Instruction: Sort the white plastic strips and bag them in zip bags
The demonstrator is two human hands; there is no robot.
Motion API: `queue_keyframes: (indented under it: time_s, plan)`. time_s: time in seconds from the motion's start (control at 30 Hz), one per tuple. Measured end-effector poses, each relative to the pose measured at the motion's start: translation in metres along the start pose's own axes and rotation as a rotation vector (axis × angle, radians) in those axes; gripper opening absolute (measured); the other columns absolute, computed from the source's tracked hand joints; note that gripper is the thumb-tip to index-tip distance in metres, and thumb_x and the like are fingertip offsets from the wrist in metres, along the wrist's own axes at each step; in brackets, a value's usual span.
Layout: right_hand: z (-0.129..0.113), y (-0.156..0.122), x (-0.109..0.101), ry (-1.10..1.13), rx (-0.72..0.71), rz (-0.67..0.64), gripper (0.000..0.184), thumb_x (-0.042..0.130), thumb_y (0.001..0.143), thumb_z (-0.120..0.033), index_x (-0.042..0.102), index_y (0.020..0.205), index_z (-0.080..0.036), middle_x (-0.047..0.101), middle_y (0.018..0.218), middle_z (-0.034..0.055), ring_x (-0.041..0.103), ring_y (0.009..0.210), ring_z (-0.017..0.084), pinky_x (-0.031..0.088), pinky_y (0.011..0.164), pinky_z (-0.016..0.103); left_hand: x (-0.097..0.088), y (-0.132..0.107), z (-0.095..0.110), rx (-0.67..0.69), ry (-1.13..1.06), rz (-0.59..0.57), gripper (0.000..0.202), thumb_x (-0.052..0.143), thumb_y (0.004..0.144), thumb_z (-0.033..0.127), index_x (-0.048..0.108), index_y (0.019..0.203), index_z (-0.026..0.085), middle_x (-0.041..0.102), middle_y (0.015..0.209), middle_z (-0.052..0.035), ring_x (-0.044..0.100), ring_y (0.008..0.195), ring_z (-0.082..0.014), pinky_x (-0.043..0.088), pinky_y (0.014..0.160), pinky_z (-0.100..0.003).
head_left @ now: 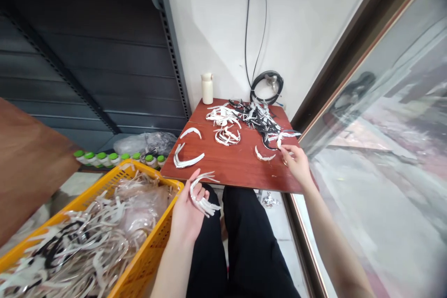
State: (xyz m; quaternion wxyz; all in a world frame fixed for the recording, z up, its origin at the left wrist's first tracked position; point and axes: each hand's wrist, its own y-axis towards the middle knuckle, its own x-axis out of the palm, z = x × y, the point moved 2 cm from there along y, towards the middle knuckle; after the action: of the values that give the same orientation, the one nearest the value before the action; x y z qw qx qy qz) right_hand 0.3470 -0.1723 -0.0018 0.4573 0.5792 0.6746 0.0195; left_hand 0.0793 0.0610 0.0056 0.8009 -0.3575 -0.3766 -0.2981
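Observation:
My left hand (190, 212) is closed round a bunch of white curved plastic strips (202, 195), held just off the near edge of the small red-brown table (237, 167). My right hand (296, 160) rests on the table's right side, fingertips pinching the end of a white strip (284, 136) at the edge of a tangled black-and-white pile (258, 118). Loose white strips lie on the table: a pair at the left (186, 158), one near the middle right (262, 156), a small heap in the centre (226, 136).
A yellow crate (146, 251) full of white and black strips stands at my lower left. A cream bottle (207, 88) and coiled black cable (267, 84) sit at the table's back by the wall. Green-capped bottles (115, 157) line the floor. A glass pane runs along the right.

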Motion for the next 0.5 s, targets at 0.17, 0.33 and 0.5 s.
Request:
queue_keyframes:
  time_s: [0.17,0.33,0.5]
  plan:
    - [-0.007,-0.004,0.005,-0.075,-0.228,-0.221,0.022,0.050,0.094,-0.036,0.069,0.090,-0.023,0.069,0.097,0.0074,0.060,0.096,0.025,0.041,0.089,0.041,0.006,0.002,-0.008,0.019,0.013,0.043,0.027,0.048,0.093,0.019,0.066,0.113,0.013,0.039,0.063,0.0055,0.041,0.051,-0.0050,0.052,0.065,-0.021]
    - [-0.010,-0.007,0.027,-0.154,-0.275,-0.383,0.016,0.055,0.091,-0.028,0.071,0.089,-0.024,0.067,0.106,0.0081,0.058,0.100,0.026,0.041,0.090,0.042,0.006,0.001,-0.004,0.051,0.033,0.085,0.028,0.048,0.093,0.017,0.067,0.113,0.015,0.047,0.070,0.0031,0.049,0.058,-0.0060,0.053,0.070,-0.023]
    - [-0.012,0.001,0.036,-0.068,-0.244,-0.359,0.010,0.060,0.086,-0.026,0.069,0.086,-0.023,0.069,0.099,0.0063,0.061,0.094,0.024,0.043,0.087,0.038,0.001,0.001,-0.001,0.054,0.028,0.066,0.029,0.050,0.091,0.017,0.067,0.115,0.015,0.047,0.071,0.0027,0.050,0.059,-0.0064,0.053,0.069,-0.022]
